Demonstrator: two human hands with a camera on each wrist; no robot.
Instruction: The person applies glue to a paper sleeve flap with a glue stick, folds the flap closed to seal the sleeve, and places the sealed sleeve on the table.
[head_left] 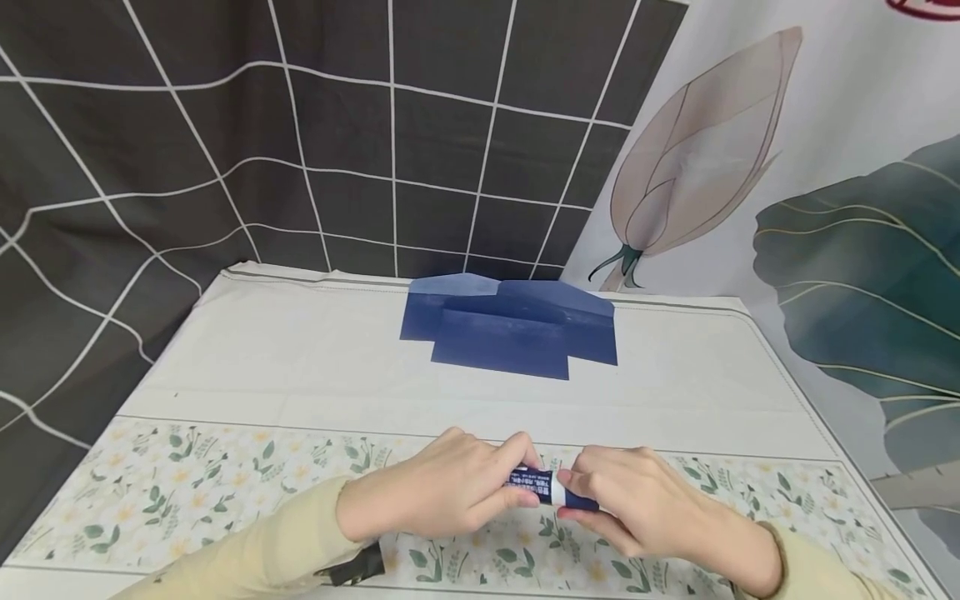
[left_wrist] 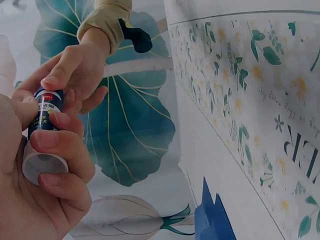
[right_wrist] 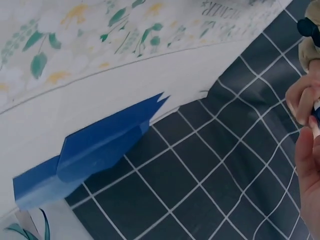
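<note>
A dark blue and white glue stick (head_left: 542, 486) is held level between both hands, above the near part of the table. My left hand (head_left: 450, 487) grips its left end between thumb and fingers. At the other end, my right hand (head_left: 648, 504) pinches the dark blue part. In the left wrist view the white, hollow-looking base of the glue stick (left_wrist: 45, 167) faces the camera, with the left fingers curled round it. Only an edge of the right hand (right_wrist: 310, 170) shows in the right wrist view. Whether the cap is loose cannot be told.
A cut and creased sheet of dark blue paper (head_left: 502, 342) lies at the table's back edge, its rear flaps raised. The white table cover (head_left: 300, 333) has a floral band along its near side. A dark checked curtain (head_left: 337, 133) hangs behind, with leaf-patterned fabric at right.
</note>
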